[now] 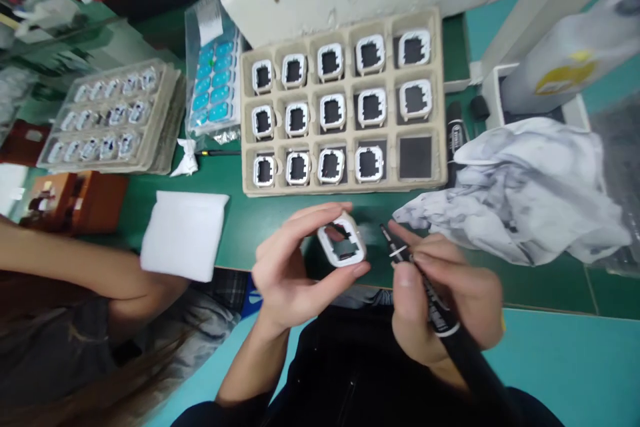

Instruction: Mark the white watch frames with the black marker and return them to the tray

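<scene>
My left hand (295, 267) holds a white square watch-case frame (343, 241) between thumb and fingers, its opening tilted up. A black pen-like marker (433, 303) is gripped in my right hand (450, 293), its dark tip pointing up and left, a short way right of the frame and not touching it. Beyond both hands lies a beige compartment tray (345, 195) with several similar white frames in its cells; the cell at the near right corner has no frame, only a dark pad.
At left are stacked trays (113, 113), a box of blue pieces (214, 80), a white foam pad (185, 233) and another person's arm (85, 257). A crumpled cloth (530, 180) and a bottle (565, 60) stand at right.
</scene>
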Tool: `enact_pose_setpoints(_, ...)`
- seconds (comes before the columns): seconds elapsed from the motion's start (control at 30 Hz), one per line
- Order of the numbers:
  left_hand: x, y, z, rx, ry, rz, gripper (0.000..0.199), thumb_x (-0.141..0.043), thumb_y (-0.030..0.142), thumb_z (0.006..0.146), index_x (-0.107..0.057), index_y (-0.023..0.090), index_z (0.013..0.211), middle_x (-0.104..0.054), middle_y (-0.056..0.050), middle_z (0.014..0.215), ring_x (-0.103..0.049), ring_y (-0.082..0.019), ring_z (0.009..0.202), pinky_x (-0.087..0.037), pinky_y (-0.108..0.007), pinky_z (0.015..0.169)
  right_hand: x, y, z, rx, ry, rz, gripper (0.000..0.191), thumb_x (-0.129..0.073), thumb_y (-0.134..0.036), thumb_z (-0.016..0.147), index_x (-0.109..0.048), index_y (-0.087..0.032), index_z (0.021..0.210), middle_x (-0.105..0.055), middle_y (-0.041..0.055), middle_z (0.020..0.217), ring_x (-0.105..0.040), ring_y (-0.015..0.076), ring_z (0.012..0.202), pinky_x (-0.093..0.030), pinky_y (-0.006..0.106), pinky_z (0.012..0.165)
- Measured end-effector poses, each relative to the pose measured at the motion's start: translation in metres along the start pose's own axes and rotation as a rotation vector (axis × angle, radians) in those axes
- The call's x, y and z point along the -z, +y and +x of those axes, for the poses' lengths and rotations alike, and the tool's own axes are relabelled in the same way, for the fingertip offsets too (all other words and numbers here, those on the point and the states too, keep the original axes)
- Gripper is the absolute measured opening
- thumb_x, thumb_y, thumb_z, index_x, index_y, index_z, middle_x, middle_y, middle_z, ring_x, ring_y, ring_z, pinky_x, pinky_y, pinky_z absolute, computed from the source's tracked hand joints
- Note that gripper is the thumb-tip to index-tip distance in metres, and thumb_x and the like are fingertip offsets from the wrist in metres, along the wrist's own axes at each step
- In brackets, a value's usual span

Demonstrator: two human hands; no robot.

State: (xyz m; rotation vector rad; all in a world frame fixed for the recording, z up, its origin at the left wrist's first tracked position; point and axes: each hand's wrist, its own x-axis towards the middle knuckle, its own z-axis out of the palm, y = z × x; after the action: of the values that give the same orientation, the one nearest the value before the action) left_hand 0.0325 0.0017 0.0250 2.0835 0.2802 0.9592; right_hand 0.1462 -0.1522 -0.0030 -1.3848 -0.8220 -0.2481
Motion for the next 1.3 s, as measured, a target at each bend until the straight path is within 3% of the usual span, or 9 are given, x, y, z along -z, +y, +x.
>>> enact_pose_setpoints(0.13,0.018,0.011,0.065,-0.208,-0.134,0.394,0.058,-0.094,0.051,0.105,-0.076,0.036,0.158,-0.072,-0.007,0.132,-0.077,-0.033,0.122,-0.072,-0.057,0.098,-0.011,0.003,-0.007,0.07,0.011,-0.031,0.031,-0.078,0.0,0.095,-0.071,-0.015,0.12,-0.071,0.004,0.096,-0.075,0.0212,0.08,-0.081,0.046,0.085)
enact_pose_setpoints(0.23,-0.005,0.003,0.114,-0.441,-0.326,0.416,0.053,-0.091,0.045,0.108,-0.076,0.025,0.154,-0.071,-0.011,0.13,-0.073,-0.033,0.121,-0.069,-0.057,0.1,-0.017,0.008,-0.008,0.108,0.028,-0.062,0.023,-0.077,-0.003,0.098,-0.069,-0.017,0.114,-0.069,0.0033,0.09,-0.076,0.0209,0.079,-0.077,0.039,0.079)
enact_pose_setpoints(0.43,-0.062,-0.031,0.141,-0.271,-0.554,0.44,0.05,-0.099,0.032,0.094,-0.081,0.021,0.14,-0.07,-0.017,0.133,-0.068,-0.046,0.134,-0.063,-0.069,0.116,-0.02,0.016,-0.011,0.149,0.097,-0.083,0.017,-0.076,-0.007,0.1,-0.069,-0.019,0.109,-0.074,0.0043,0.088,-0.078,0.0222,0.075,-0.072,0.036,0.069)
enact_pose_setpoints(0.53,-0.037,-0.039,0.143,-0.199,-0.458,0.344,0.052,-0.101,0.037,0.091,-0.083,0.026,0.139,-0.071,-0.016,0.138,-0.067,-0.044,0.136,-0.059,-0.069,0.124,-0.018,0.014,-0.012,0.134,0.085,-0.062,0.02,-0.077,-0.006,0.1,-0.07,-0.019,0.113,-0.074,0.0039,0.089,-0.08,0.0234,0.078,-0.073,0.038,0.071)
enact_pose_setpoints(0.7,0.062,-0.089,0.172,-0.03,-0.159,0.37,0.043,-0.109,0.029,0.081,-0.092,0.023,0.12,-0.072,-0.006,0.107,-0.071,-0.031,0.116,-0.055,-0.056,0.134,-0.015,0.01,-0.013,0.113,0.06,-0.017,0.02,-0.076,-0.004,0.101,-0.07,-0.017,0.114,-0.07,0.0026,0.086,-0.078,0.0223,0.076,-0.073,0.04,0.072)
enact_pose_setpoints(0.83,0.117,-0.14,0.184,0.116,-0.264,0.458,0.052,-0.118,0.02,0.061,-0.092,0.023,0.106,-0.063,0.001,0.088,-0.072,-0.025,0.096,-0.062,-0.054,0.129,-0.015,0.01,-0.012,0.117,0.051,-0.012,0.018,-0.077,-0.003,0.102,-0.07,-0.016,0.113,-0.069,0.0028,0.086,-0.077,0.0216,0.077,-0.072,0.039,0.072)
enact_pose_setpoints(1.03,0.136,-0.16,0.177,0.127,-0.364,0.56,0.053,-0.119,0.039,0.071,-0.089,0.02,0.111,-0.074,-0.001,0.108,-0.07,-0.023,0.112,-0.054,-0.051,0.137,-0.012,0.008,-0.011,0.104,0.044,-0.047,0.019,-0.075,-0.004,0.102,-0.069,-0.018,0.113,-0.073,0.0032,0.089,-0.079,0.0215,0.079,-0.074,0.038,0.075)
enact_pose_setpoints(1.17,0.14,-0.167,0.182,0.127,-0.363,0.475,0.055,-0.124,0.037,0.059,-0.087,0.019,0.096,-0.073,-0.001,0.105,-0.065,-0.022,0.11,-0.054,-0.05,0.137,-0.01,0.005,-0.009,0.102,0.026,-0.072,0.019,-0.076,-0.005,0.101,-0.068,-0.019,0.112,-0.072,0.002,0.089,-0.079,0.0212,0.078,-0.076,0.039,0.075)
enact_pose_setpoints(1.3,0.13,-0.146,0.179,0.147,-0.277,0.411,0.051,-0.123,0.026,0.056,-0.084,0.02,0.088,-0.072,0.0,0.097,-0.065,-0.023,0.106,-0.058,-0.047,0.128,-0.007,0.005,-0.006,0.097,0.017,-0.086,0.021,-0.079,-0.003,0.098,-0.069,-0.018,0.109,-0.073,0.0022,0.09,-0.08,0.0213,0.078,-0.076,0.037,0.074)
